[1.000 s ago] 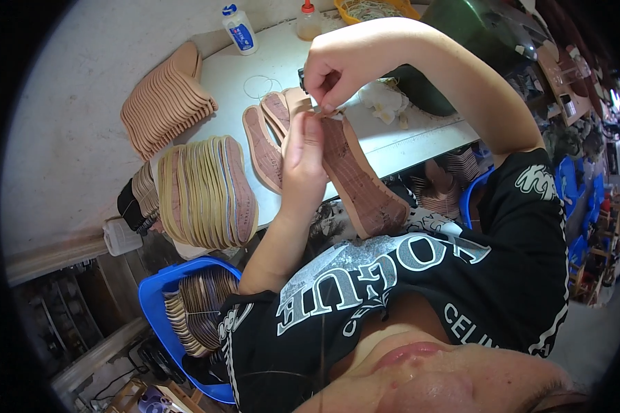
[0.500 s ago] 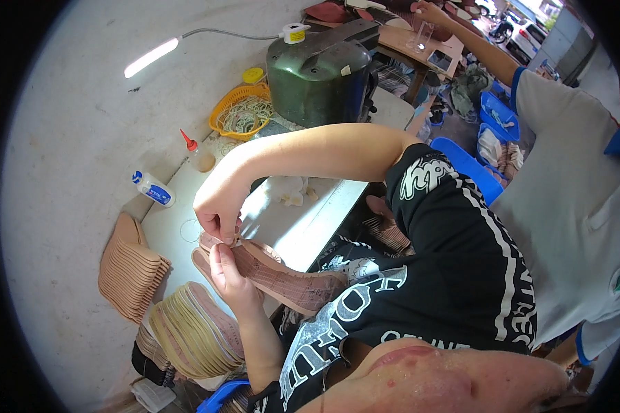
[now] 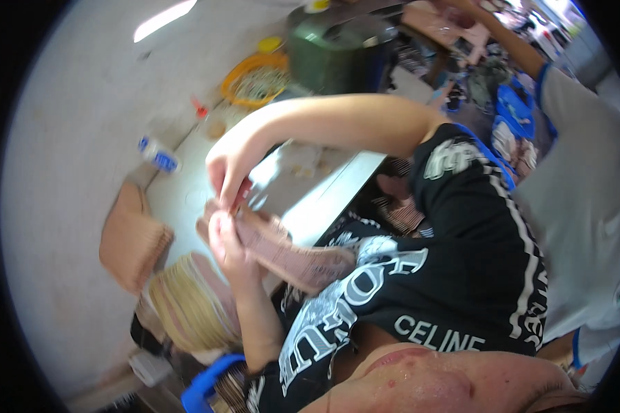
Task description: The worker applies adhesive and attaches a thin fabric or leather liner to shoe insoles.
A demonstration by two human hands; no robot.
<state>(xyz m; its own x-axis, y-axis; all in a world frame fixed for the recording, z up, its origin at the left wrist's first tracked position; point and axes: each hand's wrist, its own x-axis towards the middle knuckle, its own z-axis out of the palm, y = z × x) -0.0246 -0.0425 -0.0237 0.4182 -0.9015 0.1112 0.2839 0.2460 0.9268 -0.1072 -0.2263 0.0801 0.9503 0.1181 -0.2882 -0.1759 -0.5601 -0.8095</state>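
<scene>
My left hand (image 3: 230, 249) is closed around one end of a long pinkish-brown shoe insole (image 3: 296, 260), its thumb pressed on the upper side. The insole's wide other end reaches back to the black shirt. Just above it, my right hand (image 3: 229, 172) bends down with its fingertips pinched together at the same end. Blur hides what these fingers hold. A second narrow end (image 3: 203, 228) sticks out beside the left thumb. Both hands are over the white tabletop (image 3: 186, 199).
A stack of beige insoles (image 3: 134, 237) leans by the wall, near a yellowish layered stack (image 3: 193, 303). Behind the hands are a glue bottle (image 3: 160, 155), a red-tipped bottle (image 3: 203, 113), an orange basket (image 3: 251, 79) and a green machine housing (image 3: 337, 51). A co-worker's grey shirt (image 3: 572, 199) is right.
My view has shifted, so the hands and insole appear higher and slightly right, with more blur. Both hands keep their closed pose at the insole's end.
</scene>
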